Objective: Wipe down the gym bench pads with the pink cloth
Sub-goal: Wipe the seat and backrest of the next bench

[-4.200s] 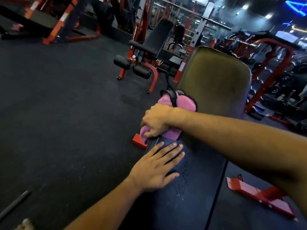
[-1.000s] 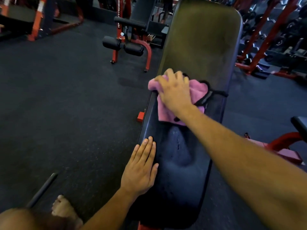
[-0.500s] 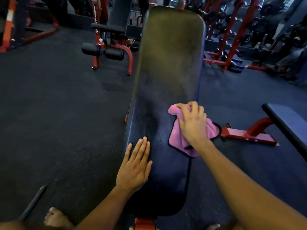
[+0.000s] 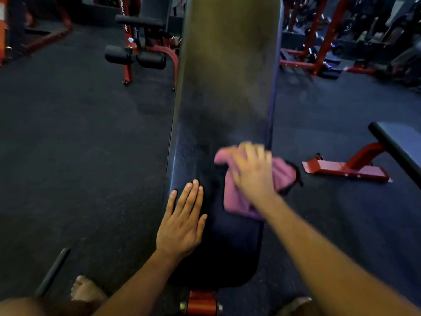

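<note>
The right hand [image 4: 252,172], blurred, presses the pink cloth [image 4: 237,199] onto the bench pad [image 4: 227,87] beside the flat left hand [image 4: 182,222]; finger curl unclear. Judging by dull haze, the pad's far part remains unwiped.

Pink cloth [image 4: 234,197] with a thin black edging, under the right hand [image 4: 252,172]. Bench pad [image 4: 218,137] beneath it is black with fine pale speckling near the hand, fading to a dull olive-brown sheen farther up from the hand. Left hand [image 4: 182,226] lies on the plain black part of the pad. Floor [image 4: 79,156] to the left of both hands is dark charcoal, faintly flecked. Red bench frame [image 4: 346,168] right of the cloth, with a black pad [image 4: 401,144] on top. Red bracket [image 4: 201,303] below the pad's near end. Machine [image 4: 141,51] far beyond the left hand: red tubing, black rollers.
</note>
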The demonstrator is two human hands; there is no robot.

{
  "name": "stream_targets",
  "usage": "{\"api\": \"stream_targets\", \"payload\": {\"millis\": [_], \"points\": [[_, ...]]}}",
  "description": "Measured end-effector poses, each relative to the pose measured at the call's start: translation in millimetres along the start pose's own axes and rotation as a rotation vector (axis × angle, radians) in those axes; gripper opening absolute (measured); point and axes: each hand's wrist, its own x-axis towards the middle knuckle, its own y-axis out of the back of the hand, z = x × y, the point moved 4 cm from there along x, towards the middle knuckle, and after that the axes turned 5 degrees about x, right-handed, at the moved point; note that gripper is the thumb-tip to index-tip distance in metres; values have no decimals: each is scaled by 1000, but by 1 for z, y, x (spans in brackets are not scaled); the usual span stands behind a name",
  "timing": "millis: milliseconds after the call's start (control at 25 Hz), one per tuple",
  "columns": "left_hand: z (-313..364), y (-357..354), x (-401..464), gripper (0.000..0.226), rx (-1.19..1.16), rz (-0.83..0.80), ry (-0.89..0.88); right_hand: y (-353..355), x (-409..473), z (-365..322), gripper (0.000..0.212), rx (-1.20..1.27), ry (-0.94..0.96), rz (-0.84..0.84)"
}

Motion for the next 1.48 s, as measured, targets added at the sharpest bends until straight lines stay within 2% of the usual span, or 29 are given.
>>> {"api": "stream_targets", "payload": {"millis": [80, 160, 200, 280, 400, 480, 560, 680, 840, 1040, 1160, 1240, 1320, 1400, 1480], "points": [[-1, 0, 0, 64, 15, -8, 11, 16, 69, 30, 29, -32, -203, 90], [1, 1, -1, 63, 2, -1, 7, 11, 65, 36, 28, 9, -261, 129], [1, 0, -1, 63, -2, 1, 6, 4, 35, 27, 31, 28, -243, 119], [-1, -1, -1, 63, 7, -1, 3, -3, -40, -2, 38, 53, -87, 38], [0, 1, -1, 64, 18, -2, -1, 1, -34, 3, 35, 56, 54, -50], [1, 3, 0, 64, 31, -9, 4, 7, 4, 13, 30, 30, -90, -4], [1, 3, 1, 64, 31, -27, 19, 5, 0, 6, 31, 81, -170, -15], [2, 1, -14, 65, 42, -55, 23, 9, -62, -3, 37, 129, -16, -34], [6, -5, -45, 67, 59, -62, -2, 24, -98, 16, 36, 188, -100, 36], [4, -11, -47, 67, 81, -11, -17, -9, -96, -5, 29, 182, -208, 107], [6, -8, -48, 67, 75, -17, 2, -16, -189, -46, 34, 293, -165, 15], [8, -9, -49, 67, 83, -28, 12, -9, -228, -65, 30, 293, -99, -11], [8, -9, -49, 67, 91, -20, 16, -11, -190, -49, 23, 287, -114, 34], [7, -11, -50, 67, 100, -11, 16, -11, -131, -28, 19, 201, -218, 99], [7, -10, -50, 67, 97, -12, 20, -7, -119, -27, 20, 219, -276, 137]]}}
